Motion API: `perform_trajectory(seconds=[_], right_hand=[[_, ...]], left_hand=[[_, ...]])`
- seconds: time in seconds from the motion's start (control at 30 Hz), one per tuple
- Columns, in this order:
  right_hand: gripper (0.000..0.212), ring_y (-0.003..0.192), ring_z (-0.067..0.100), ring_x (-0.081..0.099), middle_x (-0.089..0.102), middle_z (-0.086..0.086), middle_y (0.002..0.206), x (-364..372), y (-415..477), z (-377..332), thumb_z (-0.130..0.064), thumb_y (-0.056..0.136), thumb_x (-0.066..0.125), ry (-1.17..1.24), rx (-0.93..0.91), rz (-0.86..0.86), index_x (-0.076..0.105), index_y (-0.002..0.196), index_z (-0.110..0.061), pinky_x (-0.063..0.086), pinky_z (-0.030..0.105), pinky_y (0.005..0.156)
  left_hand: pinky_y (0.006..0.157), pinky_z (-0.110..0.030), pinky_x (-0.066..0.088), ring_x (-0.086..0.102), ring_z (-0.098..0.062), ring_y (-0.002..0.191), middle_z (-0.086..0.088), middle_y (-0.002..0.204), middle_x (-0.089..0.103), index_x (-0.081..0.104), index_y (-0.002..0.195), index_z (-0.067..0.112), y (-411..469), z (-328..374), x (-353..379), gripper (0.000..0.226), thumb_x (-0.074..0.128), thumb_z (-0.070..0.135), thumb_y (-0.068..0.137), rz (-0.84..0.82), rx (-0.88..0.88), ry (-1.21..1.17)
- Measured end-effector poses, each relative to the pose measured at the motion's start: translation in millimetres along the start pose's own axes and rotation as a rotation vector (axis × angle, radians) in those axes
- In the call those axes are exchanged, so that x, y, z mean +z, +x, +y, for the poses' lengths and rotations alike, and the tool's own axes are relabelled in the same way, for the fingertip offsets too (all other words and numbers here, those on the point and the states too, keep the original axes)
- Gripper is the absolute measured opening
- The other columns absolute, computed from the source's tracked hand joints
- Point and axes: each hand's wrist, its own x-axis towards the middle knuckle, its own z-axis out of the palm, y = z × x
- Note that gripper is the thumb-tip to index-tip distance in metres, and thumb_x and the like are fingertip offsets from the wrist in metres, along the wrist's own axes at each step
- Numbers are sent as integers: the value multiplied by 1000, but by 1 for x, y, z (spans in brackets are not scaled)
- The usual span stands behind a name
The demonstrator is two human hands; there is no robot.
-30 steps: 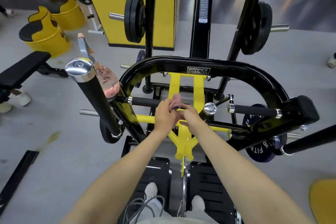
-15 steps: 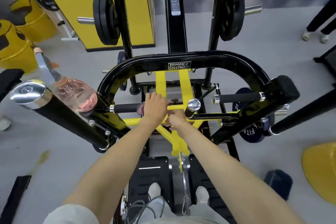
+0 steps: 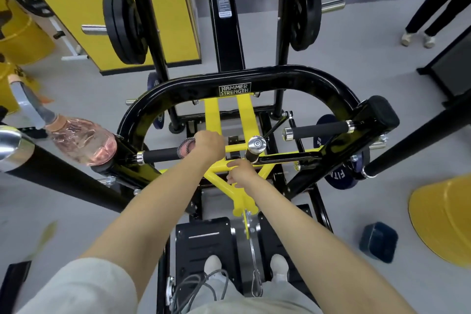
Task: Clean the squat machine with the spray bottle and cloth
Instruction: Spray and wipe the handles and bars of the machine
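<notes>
I stand on the footplates of the black and yellow squat machine (image 3: 254, 78). My left hand (image 3: 207, 144) grips a pink-grey cloth (image 3: 185, 147) wrapped round the left black foam handle (image 3: 159, 155). My right hand (image 3: 241, 172) rests on the yellow frame bar (image 3: 216, 176) just below the chrome-capped centre handle, fingers loosely curled over the bar. The spray bottle (image 3: 81, 141), clear with pink liquid and a grey trigger, sits on the machine's left shoulder pad.
A long black bar with a chrome cap (image 3: 15, 150) crosses at left, another black bar (image 3: 418, 140) at right. Weight plates (image 3: 125, 25) hang on the rear posts. Yellow barrel seats (image 3: 17, 33) stand far left. A person's legs (image 3: 433, 7) show top right; a dark blue box (image 3: 378, 242) lies on the floor.
My left hand has slid the cloth leftward from the centre of the yellow frame onto the left foam handle. My right hand stayed on the yellow bar. The view shifted right.
</notes>
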Motion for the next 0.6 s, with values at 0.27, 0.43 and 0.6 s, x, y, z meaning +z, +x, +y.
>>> perform_trajectory(seconds=[0.27,0.43,0.6], right_hand=[[37,80,25,47,52,10,94,12,10,9,4,91,42,-84,-52,-6,61,120,-8,33,23,51],[34,69,20,47,52,2,78,9,7,13,3,90,45,-142,-108,-8,65,116,-6,41,24,63],[30,80,22,50,56,7,90,1,8,16,-5,90,47,-177,-117,-12,65,115,-3,47,33,77]], left_hand=[[70,-31,38,55,-21,102,0,107,64,62,107,20,-9,-7,4,26,44,35,98,26,209,298],[95,-42,40,50,-28,115,0,117,61,61,114,20,-18,9,9,23,46,26,98,-6,305,677],[97,-34,34,49,-22,114,4,117,61,62,115,24,-28,12,22,23,47,28,98,58,491,895]])
